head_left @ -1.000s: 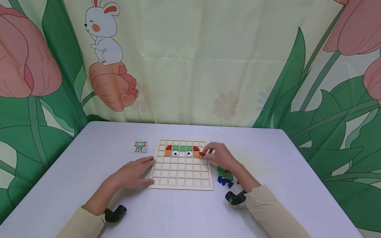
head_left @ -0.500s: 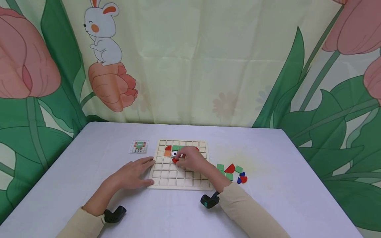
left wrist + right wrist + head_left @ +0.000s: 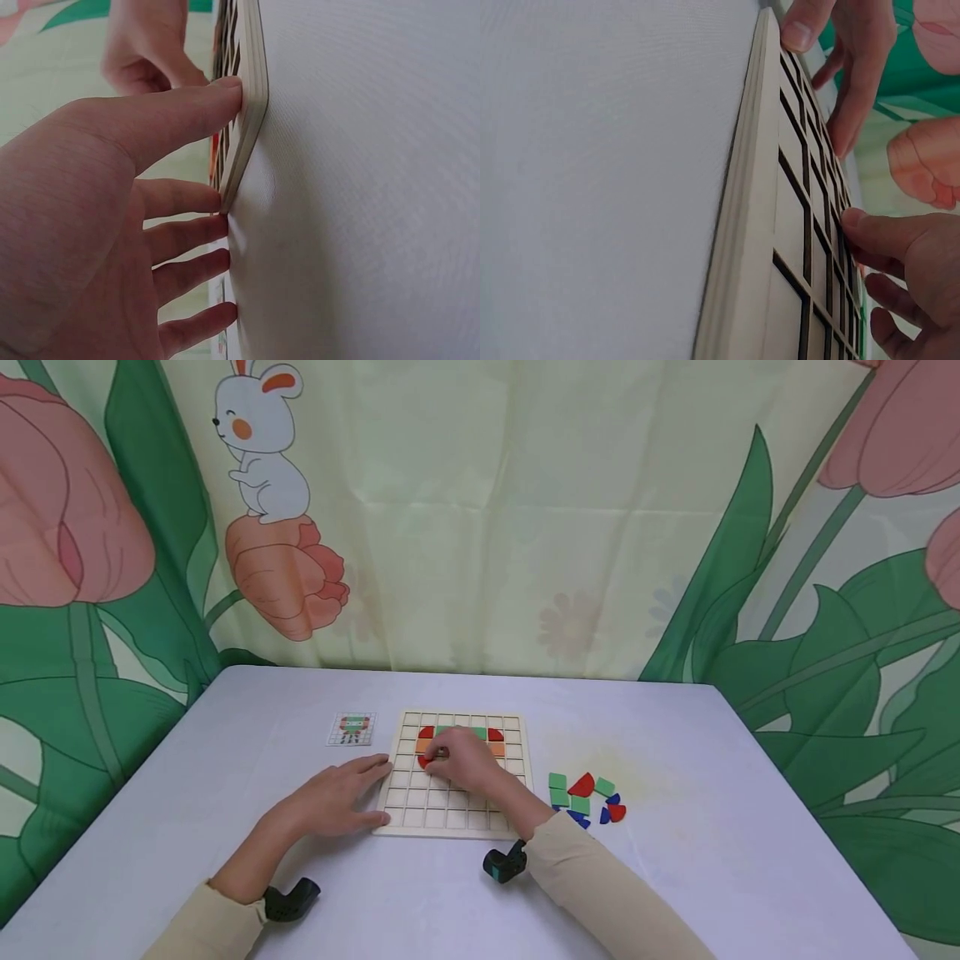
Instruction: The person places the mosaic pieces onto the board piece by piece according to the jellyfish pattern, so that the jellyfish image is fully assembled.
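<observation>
A wooden grid board (image 3: 459, 819) lies flat on the table. My left hand (image 3: 337, 797) rests at its left edge with fingers spread; in the left wrist view the thumb (image 3: 217, 97) lies on the board's border. Over the board's left part, my right hand (image 3: 468, 764) pinches a red rounded piece (image 3: 423, 762) between thumb and fingertips, right at a cell below an orange square (image 3: 422, 746). Red pieces (image 3: 496, 735) flank a green row (image 3: 478, 732) above. The right hand covers the cells in the middle, and most of its held piece is hidden in the right wrist view.
A small picture card (image 3: 351, 728) with a gridded figure lies left of the board. To the right is a loose group of green squares (image 3: 581, 806), red rounded pieces (image 3: 582, 785) and blue pieces (image 3: 605, 816). A printed curtain (image 3: 480, 568) hangs behind the table.
My right hand has moved left across the board, carrying the red piece from the right side to the left part. The loose pieces at right came into view. My left hand stays put.
</observation>
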Available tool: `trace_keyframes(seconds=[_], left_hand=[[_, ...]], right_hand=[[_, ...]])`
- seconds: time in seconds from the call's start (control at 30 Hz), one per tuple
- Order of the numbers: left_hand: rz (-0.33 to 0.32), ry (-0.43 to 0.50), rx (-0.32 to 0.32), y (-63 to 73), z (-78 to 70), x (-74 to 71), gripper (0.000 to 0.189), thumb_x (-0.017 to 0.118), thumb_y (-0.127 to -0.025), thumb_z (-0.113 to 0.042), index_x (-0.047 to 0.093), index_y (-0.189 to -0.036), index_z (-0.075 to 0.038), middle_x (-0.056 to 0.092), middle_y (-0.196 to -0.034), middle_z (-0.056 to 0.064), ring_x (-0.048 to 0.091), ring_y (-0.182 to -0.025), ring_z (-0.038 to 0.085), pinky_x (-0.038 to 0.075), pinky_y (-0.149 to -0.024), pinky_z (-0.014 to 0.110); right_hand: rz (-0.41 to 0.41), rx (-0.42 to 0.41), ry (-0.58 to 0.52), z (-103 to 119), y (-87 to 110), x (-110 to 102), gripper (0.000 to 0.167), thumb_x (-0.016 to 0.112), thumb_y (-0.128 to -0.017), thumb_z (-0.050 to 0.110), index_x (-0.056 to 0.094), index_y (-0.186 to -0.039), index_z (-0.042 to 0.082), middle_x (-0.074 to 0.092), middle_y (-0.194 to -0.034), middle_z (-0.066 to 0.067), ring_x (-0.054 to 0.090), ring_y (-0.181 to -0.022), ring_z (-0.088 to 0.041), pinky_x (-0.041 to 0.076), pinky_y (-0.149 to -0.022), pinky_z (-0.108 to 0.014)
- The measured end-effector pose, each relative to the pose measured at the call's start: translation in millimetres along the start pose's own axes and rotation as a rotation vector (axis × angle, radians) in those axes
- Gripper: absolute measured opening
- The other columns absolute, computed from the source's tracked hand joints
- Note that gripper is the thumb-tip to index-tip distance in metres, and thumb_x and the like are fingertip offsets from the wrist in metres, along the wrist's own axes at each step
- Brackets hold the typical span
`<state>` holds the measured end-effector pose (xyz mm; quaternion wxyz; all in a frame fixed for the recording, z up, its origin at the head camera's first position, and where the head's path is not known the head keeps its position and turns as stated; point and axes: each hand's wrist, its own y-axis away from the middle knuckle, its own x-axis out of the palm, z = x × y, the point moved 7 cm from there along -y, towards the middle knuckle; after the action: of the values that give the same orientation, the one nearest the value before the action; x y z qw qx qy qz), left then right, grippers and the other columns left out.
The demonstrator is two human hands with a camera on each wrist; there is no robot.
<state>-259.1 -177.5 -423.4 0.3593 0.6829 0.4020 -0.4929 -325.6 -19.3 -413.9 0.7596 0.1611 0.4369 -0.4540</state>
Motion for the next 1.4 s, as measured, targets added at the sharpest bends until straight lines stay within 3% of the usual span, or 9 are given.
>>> trace_keyframes(seconds=[0.23, 0.7, 0.9, 1.07, 1.27, 1.4], left_hand=[[0.003, 0.0, -0.01, -1.2, -2.7, 1.3, 0.077, 0.069, -0.084, -0.049, 0.044, -0.146, -0.011, 0.038, -0.154, 0.009, 0.039, -0.14, 0.032, 0.038, -0.106, 0.056], [-0.008, -0.004, -0.002, 1.0, -1.7, -4.1, 0.075, 0.069, -0.085, -0.048, 0.044, -0.145, -0.011, 0.038, -0.154, 0.01, 0.039, -0.14, 0.033, 0.039, -0.106, 0.057], [-0.006, -0.013, -0.003, 0.3, 0.8, -1.8, 0.076, 0.069, -0.084, -0.05, 0.045, -0.145, -0.011, 0.038, -0.154, 0.01, 0.04, -0.139, 0.033, 0.039, -0.105, 0.057], [-0.01, -0.017, 0.002, 0.8, 1.2, -0.8, 0.076, 0.069, -0.084, -0.049, 0.044, -0.145, -0.011, 0.038, -0.154, 0.01, 0.039, -0.14, 0.032, 0.039, -0.105, 0.056], [-0.012, -0.025, 0.016, 1.5, -1.6, -2.9, 0.075, 0.068, -0.085, -0.047, 0.044, -0.145, -0.009, 0.038, -0.154, 0.011, 0.039, -0.14, 0.033, 0.039, -0.105, 0.056], [-0.021, -0.026, 0.037, 2.5, -3.5, -5.4, 0.073, 0.068, -0.086, -0.044, 0.045, -0.144, -0.006, 0.039, -0.153, 0.013, 0.04, -0.139, 0.034, 0.04, -0.103, 0.057]], right_hand=[[-0.024, 0.017, -0.002, -1, -2.0, 0, 0.008, 0.076, -0.083, 0.015, 0.078, -0.091, 0.014, 0.074, -0.095, 0.003, 0.061, -0.099, -0.015, 0.05, -0.087, -0.028], [-0.031, 0.001, -0.042, 3, -4.8, 2, 0.01, 0.076, -0.082, 0.01, 0.078, -0.092, 0.012, 0.072, -0.096, 0.002, 0.062, -0.096, -0.014, 0.052, -0.083, -0.025], [0.032, 0.032, -0.037, 0, -4.8, 0, 0.012, 0.075, -0.084, 0.017, 0.078, -0.096, 0.016, 0.067, -0.102, 0.002, 0.059, -0.096, -0.014, 0.05, -0.08, -0.024], [0.024, 0.057, -0.075, -7, 2.6, -15, 0.016, 0.074, -0.086, 0.019, 0.076, -0.102, 0.016, 0.062, -0.111, 0.001, 0.055, -0.087, -0.016, 0.047, -0.068, -0.023], [-0.035, 0.04, -0.09, -19, 20.3, -43, 0.015, 0.075, -0.085, 0.017, 0.076, -0.099, 0.012, 0.066, -0.104, 0.0, 0.05, -0.072, -0.015, 0.041, -0.058, -0.023], [-0.061, 0.077, -0.107, -32, 38.0, -59, 0.014, 0.075, -0.084, 0.017, 0.075, -0.097, 0.011, 0.068, -0.098, -0.001, 0.051, -0.075, -0.014, 0.042, -0.059, -0.024]])
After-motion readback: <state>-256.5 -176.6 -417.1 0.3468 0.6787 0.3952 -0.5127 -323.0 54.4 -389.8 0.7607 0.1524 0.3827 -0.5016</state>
